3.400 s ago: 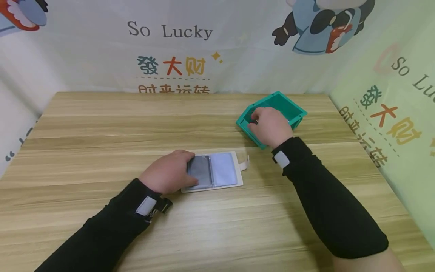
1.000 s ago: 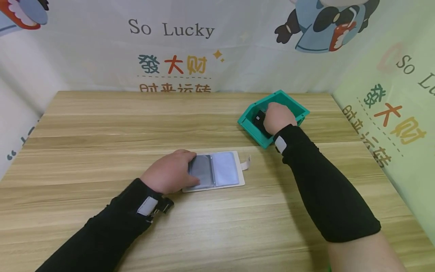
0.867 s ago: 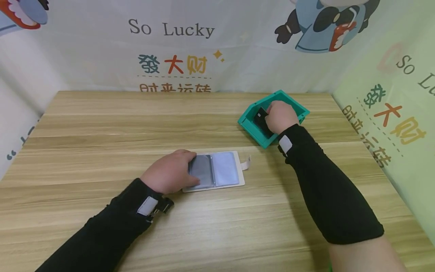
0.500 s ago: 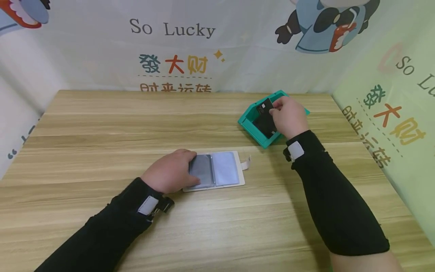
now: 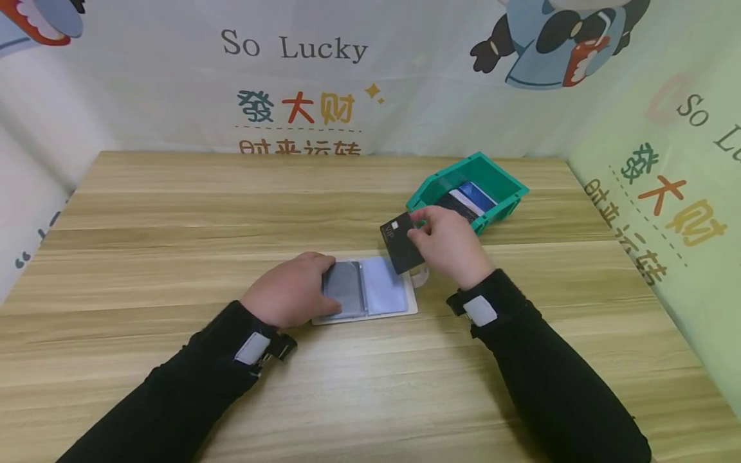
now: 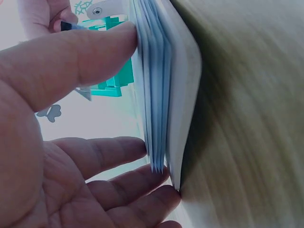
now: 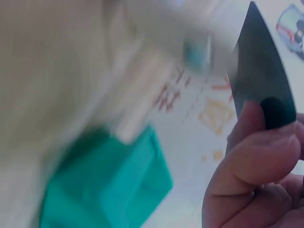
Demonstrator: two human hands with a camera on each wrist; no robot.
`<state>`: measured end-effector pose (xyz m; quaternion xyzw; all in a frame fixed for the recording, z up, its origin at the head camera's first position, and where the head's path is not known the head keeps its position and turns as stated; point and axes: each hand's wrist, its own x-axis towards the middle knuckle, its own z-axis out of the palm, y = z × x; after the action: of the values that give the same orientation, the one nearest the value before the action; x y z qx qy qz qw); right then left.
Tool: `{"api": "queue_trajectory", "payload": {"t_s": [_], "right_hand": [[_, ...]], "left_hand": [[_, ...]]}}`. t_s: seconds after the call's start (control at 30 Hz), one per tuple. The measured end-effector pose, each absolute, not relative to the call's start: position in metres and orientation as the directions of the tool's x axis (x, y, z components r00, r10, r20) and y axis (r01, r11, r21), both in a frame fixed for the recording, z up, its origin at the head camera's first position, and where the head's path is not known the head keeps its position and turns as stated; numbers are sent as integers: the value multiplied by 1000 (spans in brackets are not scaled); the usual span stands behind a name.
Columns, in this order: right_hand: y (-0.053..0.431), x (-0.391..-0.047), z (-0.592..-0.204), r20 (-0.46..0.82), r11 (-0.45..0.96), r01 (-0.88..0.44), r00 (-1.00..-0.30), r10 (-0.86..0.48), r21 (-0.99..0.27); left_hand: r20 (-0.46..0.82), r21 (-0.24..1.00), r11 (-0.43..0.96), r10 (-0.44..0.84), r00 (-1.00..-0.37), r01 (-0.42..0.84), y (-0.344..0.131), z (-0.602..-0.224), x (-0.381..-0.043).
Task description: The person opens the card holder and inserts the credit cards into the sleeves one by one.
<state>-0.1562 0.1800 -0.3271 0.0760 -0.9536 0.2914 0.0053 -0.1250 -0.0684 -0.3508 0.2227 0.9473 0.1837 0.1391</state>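
Observation:
An open card holder with clear sleeves lies on the wooden table, its white strap on the right side. My left hand holds its left part, thumb and fingers spread across the pages. In the left wrist view the thumb lies against the stacked sleeves and the fingertips touch the opposite edge. Between right thumb and fingers, my right hand pinches a black card with a small light square, tilted above the holder's right upper corner. The right wrist view shows the same card edge-on.
A green bin stands behind the right hand, with several cards inside, dark, white and blue. A printed cloth hangs along the table's back and sides.
My right hand has drawn the black card out of the green bin and moved it left and nearer, over the card holder. The left hand has stayed in place.

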Motion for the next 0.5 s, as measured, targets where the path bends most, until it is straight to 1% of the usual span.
{"api": "queue_trajectory", "payload": {"t_s": [0.17, 0.5], "right_hand": [[164, -147, -337, -37, 805, -149, -978, -207, -574], [152, -140, -343, -60, 830, -163, -972, -229, -533]], "left_hand": [[-179, 387, 841, 470, -864, 378, -68, -351, -125], [-164, 332, 856, 466, -869, 397, -68, -350, -126]]}}
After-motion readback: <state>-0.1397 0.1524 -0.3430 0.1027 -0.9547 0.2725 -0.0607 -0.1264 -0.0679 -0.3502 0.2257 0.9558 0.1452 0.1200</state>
